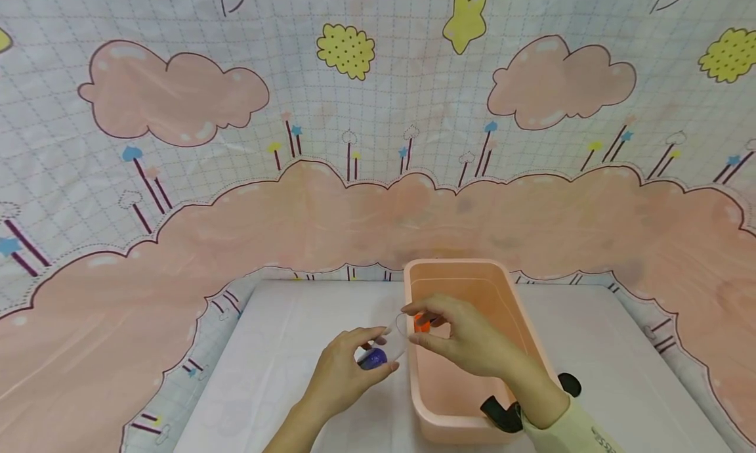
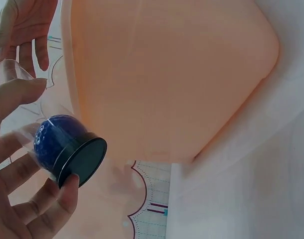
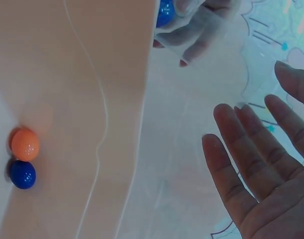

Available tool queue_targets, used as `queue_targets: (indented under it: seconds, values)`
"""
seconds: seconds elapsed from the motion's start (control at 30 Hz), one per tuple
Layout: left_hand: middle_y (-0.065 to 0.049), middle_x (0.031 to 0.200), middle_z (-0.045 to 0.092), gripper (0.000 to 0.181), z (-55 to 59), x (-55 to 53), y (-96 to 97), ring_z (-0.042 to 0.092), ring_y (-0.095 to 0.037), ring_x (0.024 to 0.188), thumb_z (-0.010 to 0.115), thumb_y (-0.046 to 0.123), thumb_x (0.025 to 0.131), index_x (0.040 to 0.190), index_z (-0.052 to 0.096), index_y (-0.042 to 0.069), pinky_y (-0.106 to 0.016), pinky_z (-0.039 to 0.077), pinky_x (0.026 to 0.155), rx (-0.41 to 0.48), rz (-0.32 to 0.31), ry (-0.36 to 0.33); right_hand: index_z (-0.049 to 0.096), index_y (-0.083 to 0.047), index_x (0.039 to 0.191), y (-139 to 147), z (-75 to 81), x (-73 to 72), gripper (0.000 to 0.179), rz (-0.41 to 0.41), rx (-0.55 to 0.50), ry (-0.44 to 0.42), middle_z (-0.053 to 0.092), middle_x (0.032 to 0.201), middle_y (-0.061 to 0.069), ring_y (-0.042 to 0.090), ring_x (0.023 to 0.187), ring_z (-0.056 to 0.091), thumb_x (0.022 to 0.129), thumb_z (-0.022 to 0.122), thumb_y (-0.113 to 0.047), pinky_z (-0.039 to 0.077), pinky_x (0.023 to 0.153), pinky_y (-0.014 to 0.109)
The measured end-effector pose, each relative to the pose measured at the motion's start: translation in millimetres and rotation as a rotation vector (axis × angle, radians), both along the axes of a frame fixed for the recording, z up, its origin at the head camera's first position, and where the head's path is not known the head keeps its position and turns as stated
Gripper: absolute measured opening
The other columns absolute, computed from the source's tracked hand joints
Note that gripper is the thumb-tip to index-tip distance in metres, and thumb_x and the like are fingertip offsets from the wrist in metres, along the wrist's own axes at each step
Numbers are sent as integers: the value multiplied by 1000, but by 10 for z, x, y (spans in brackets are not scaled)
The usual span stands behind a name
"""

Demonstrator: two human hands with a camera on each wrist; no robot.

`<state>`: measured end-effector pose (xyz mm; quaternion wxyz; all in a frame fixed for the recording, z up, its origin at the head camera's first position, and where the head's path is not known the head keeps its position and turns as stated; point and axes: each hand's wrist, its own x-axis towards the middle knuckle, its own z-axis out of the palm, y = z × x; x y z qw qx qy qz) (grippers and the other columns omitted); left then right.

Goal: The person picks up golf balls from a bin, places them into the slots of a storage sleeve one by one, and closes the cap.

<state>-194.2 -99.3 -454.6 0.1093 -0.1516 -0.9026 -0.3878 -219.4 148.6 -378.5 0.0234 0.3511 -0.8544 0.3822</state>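
Black cap beside blue ball shows only from left wrist.

Indoor tabletop spot, walled in by cloth; whether home, workroom or studio, cannot tell. Patterned cloth fills background behind white table and shows past its left and right sides. Print of nursery kind: pink cloud, yellow star, dashed grid, broad scalloped pink band, small hearts and stars on sticks. Faint creases and sheen point to hung sheet. Plain pink household-type bin on tabletop. Lighting pale, even.
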Motion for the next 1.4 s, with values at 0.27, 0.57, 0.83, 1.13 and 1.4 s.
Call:
queue_targets:
  seconds: [0.27,0.57,0.83,1.13,1.4]
  values:
    - [17,108,75,51,-6,-5,-4,63,-4,96,89,45,79,126,72,33,-27,49,81,13,-7,-9,66,-23,131,-2,8,-12,37,10,0,-5,71,123,0,19,105,72,95,77,-26,59,94,40]
    - [19,108,75,52,-25,15,-27,63,-3,97,89,45,79,127,72,34,-26,49,81,23,-13,-13,66,-15,130,-28,-3,4,37,29,3,34,71,122,-3,20,102,72,96,76,-25,59,92,37]
    - [21,109,74,53,-42,63,-64,62,-2,97,90,44,78,128,72,33,-26,49,80,34,-6,-32,67,-15,130,-56,-16,51,36,32,7,53,72,123,2,10,101,70,97,75,-25,59,92,37]
    - [21,109,74,56,-59,72,-81,62,-3,97,90,42,78,129,72,29,-26,49,80,59,1,-51,67,-15,129,-49,-14,50,35,32,-1,60,72,121,2,13,101,71,96,76,-25,59,91,35]
    - [19,110,73,56,-122,81,-96,62,-7,99,88,48,79,130,71,30,-23,49,77,92,-4,-92,67,-19,129,-9,-28,16,35,16,-9,17,72,114,-2,20,99,71,96,76,-26,58,90,33]
